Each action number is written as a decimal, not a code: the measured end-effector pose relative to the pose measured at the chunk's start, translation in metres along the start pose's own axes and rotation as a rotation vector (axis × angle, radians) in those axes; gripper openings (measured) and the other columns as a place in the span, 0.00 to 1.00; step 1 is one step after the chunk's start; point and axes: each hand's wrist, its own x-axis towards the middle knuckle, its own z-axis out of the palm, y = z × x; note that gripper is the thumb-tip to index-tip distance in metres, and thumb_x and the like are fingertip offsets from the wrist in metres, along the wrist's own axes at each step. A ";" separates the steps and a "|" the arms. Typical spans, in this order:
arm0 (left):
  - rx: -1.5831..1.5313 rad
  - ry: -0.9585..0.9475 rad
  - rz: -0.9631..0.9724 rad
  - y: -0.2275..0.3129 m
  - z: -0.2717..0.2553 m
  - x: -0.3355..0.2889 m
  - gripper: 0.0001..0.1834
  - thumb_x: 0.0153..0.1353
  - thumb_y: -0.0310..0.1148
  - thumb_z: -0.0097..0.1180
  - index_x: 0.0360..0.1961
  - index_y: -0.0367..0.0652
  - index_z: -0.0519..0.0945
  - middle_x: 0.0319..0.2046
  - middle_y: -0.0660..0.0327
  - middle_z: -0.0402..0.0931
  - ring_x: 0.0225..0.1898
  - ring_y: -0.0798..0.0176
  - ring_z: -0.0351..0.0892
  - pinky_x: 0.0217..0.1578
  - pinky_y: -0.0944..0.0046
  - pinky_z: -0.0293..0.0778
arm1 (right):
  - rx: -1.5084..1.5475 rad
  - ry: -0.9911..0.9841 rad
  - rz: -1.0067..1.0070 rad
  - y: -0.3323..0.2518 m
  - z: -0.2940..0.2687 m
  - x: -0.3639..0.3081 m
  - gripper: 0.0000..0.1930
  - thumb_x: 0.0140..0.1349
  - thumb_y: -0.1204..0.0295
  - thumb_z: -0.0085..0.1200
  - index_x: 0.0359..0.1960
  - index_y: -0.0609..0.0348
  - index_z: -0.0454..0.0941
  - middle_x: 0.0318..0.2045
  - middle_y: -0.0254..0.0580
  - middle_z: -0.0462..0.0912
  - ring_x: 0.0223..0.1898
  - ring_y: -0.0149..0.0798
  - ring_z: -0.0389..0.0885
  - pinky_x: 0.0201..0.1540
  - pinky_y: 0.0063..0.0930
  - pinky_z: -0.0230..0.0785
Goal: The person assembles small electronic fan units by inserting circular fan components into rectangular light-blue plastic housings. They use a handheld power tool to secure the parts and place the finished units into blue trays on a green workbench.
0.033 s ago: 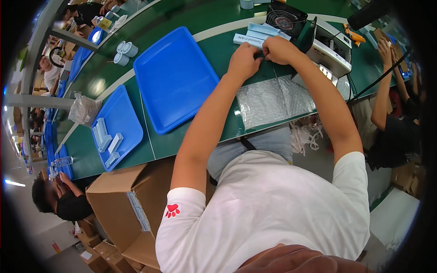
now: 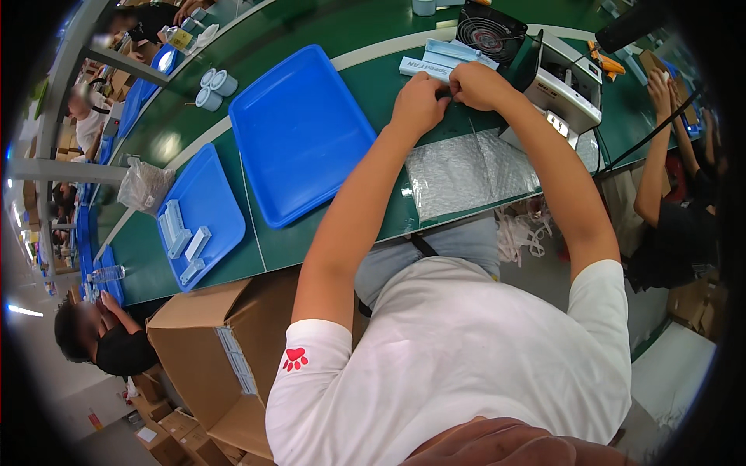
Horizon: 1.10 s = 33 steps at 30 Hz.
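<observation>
Over the green table my left hand [image 2: 420, 102] and my right hand [image 2: 477, 84] meet, both closed, thumbs and fingertips almost touching. Whatever they pinch, if anything, is hidden by the fingers. Just beyond the knuckles lies a light blue printed carton [image 2: 426, 68], with another pale blue box [image 2: 458, 51] behind it; I cannot tell whether either hand touches them. Below my wrists, clear bubble wrap [image 2: 451, 175] is spread along the near table edge. A black fan with a grille [image 2: 488, 35] stands beyond my right hand, beside a silver metal machine [image 2: 561, 81].
Left of my arms are a large blue tray [image 2: 299, 132] and a smaller blue tray [image 2: 214, 198] holding pale blue parts [image 2: 172, 225]. Round light blue cups [image 2: 216, 87] stand behind. An open cardboard box [image 2: 194, 334] is below the table. A co-worker's arms [image 2: 657, 147] are at right.
</observation>
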 end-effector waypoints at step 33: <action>0.819 0.290 -0.562 -0.188 -0.266 -0.037 0.46 0.47 0.58 0.73 0.69 0.62 0.70 0.67 0.52 0.60 0.68 0.40 0.58 0.59 0.28 0.62 | 0.365 0.429 -0.511 -0.180 0.097 -0.089 0.15 0.49 0.75 0.68 0.41 0.58 0.83 0.50 0.46 0.79 0.53 0.54 0.75 0.55 0.46 0.70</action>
